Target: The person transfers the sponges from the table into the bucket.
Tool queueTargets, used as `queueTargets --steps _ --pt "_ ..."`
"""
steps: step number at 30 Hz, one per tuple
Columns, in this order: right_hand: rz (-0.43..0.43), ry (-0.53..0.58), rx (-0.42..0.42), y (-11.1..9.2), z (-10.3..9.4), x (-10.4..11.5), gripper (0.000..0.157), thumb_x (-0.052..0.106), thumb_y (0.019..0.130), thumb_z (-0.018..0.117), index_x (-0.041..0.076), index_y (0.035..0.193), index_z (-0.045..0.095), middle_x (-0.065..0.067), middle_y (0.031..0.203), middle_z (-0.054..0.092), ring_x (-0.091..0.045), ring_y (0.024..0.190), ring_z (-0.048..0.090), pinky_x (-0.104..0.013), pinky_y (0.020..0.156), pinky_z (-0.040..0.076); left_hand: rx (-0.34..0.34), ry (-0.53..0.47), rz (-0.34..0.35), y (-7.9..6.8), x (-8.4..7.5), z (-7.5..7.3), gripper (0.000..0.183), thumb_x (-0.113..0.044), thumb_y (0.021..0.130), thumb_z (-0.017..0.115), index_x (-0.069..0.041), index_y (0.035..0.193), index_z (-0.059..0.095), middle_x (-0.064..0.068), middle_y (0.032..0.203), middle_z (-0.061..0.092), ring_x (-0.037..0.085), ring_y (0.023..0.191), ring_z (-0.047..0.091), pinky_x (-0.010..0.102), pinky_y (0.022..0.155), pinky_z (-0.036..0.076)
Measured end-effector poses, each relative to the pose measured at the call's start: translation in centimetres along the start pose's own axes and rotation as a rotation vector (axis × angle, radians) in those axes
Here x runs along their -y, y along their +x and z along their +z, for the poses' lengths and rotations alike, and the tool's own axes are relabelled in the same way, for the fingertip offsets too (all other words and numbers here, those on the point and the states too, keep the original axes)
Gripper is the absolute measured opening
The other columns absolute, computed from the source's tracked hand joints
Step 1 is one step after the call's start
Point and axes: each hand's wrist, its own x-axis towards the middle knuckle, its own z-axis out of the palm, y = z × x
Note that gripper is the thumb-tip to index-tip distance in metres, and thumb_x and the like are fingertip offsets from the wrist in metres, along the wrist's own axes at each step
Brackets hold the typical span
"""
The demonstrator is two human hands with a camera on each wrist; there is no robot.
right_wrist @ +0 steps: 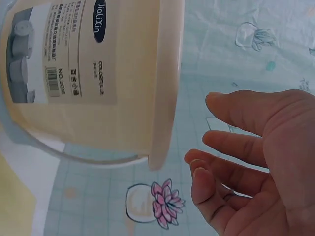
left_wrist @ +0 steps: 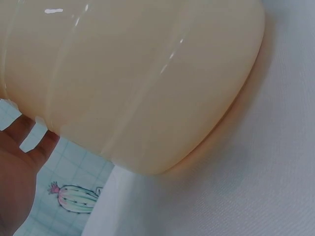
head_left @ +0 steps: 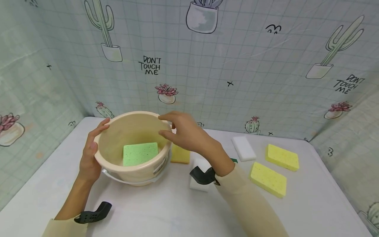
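A cream plastic bucket [head_left: 128, 172] stands left of the middle of the table, its wire-like handle [left_wrist: 54, 11] hidden for the most part in the left wrist view but hanging down its front in the head view. My left hand [head_left: 90, 158] holds the bucket's left side, fingers spread along the outside just under the rim. Inside lies a light green sponge [head_left: 140, 153]. Over the right part of the rim hovers my right hand [head_left: 189, 135], fingers loosely bent. The right wrist view shows this hand [right_wrist: 246, 162] apart from the bucket's rim [right_wrist: 167, 88], with nothing in it.
A yellow sponge [head_left: 180, 155] lies right beside the bucket. White blocks, one [head_left: 199, 186] under my right wrist and one [head_left: 243, 148] farther back, share the table with two yellow sponges [head_left: 268, 179] at the right. A patterned cloth [head_left: 207, 72] hangs behind.
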Motion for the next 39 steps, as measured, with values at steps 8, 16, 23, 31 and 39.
queueTargets --steps 8,16,23,31,39 --pt "0.009 0.025 -0.08 -2.5 -0.8 -1.6 0.04 0.026 0.084 0.061 0.013 0.122 0.055 0.007 0.113 0.055 -0.007 0.076 0.048 -0.02 0.059 0.044 -0.008 -0.013 0.01 0.1 0.1 0.1 0.049 -0.027 0.091 0.037 0.002 0.13 0.036 0.016 0.144 0.013 0.026 0.131 0.009 0.03 0.104 0.015" --pt "0.047 0.014 -0.108 -4.8 -0.9 -3.7 0.041 0.03 0.084 0.06 0.016 0.123 0.054 0.008 0.113 0.054 -0.007 0.079 0.049 -0.022 0.062 0.045 -0.009 0.0 0.002 0.0 0.1 -0.1 0.049 -0.026 0.09 0.036 0.001 0.131 0.035 0.015 0.144 0.013 0.026 0.131 0.01 0.029 0.103 0.018" --pt "0.086 0.001 -0.137 -6.9 -1.4 -5.2 0.04 0.029 0.083 0.062 0.016 0.121 0.055 0.009 0.11 0.055 -0.006 0.08 0.05 -0.023 0.063 0.046 -0.013 -0.014 0.003 0.0 0.1 0.0 0.049 -0.027 0.09 0.038 0.001 0.13 0.036 0.015 0.144 0.013 0.026 0.131 0.01 0.029 0.103 0.017" --pt "0.135 -0.012 -0.149 -9.7 -1.4 -7.2 0.041 0.029 0.083 0.062 0.015 0.121 0.055 0.006 0.11 0.056 -0.01 0.08 0.052 -0.025 0.064 0.046 -0.011 -0.022 0.005 0.1 0.1 0.0 0.049 -0.027 0.09 0.037 0.001 0.131 0.035 0.015 0.144 0.013 0.026 0.131 0.01 0.03 0.103 0.017" --pt "0.149 -0.016 -0.222 -12.2 -0.9 -9.2 0.041 0.027 0.083 0.063 0.013 0.121 0.055 0.004 0.109 0.058 -0.013 0.081 0.055 -0.028 0.065 0.048 -0.01 -0.037 0.011 0.0 0.2 0.1 0.049 -0.027 0.091 0.037 0.001 0.13 0.035 0.015 0.144 0.013 0.027 0.131 0.01 0.03 0.103 0.017"
